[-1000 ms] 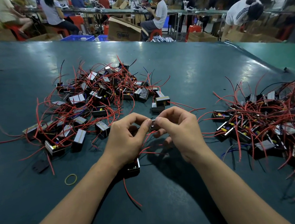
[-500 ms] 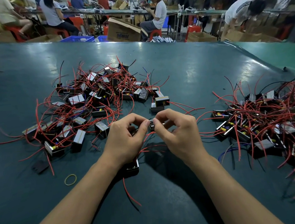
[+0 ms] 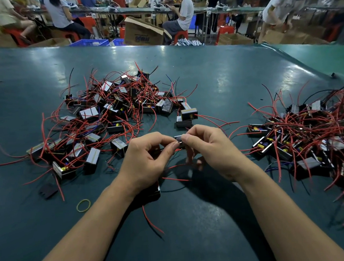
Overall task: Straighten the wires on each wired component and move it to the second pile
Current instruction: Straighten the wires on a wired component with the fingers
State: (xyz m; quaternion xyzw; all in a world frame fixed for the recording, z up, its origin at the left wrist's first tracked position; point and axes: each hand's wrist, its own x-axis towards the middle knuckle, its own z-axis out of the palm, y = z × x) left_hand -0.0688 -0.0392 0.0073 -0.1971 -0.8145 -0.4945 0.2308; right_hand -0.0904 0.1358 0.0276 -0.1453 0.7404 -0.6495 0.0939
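Note:
Both hands meet above the middle of the green table (image 3: pixel 215 90). My left hand (image 3: pixel 146 159) and my right hand (image 3: pixel 211 147) pinch a small black wired component (image 3: pixel 178 139) between thumbs and forefingers. Its red wires (image 3: pixel 177 179) hang down under the hands. A pile of black components with tangled red wires (image 3: pixel 108 112) lies to the left. A second pile (image 3: pixel 315 137) lies to the right. Another component (image 3: pixel 155 190) sits partly hidden under my left wrist.
A yellow rubber band (image 3: pixel 83 205) and a flat black part (image 3: pixel 48 190) lie at the near left. Two loose components (image 3: pixel 188 114) sit just beyond my hands. People work at benches with cardboard boxes (image 3: pixel 143 32) behind the table.
The hands have stayed in nearly the same place, with the fingertips shifting slightly on the small component held between them.

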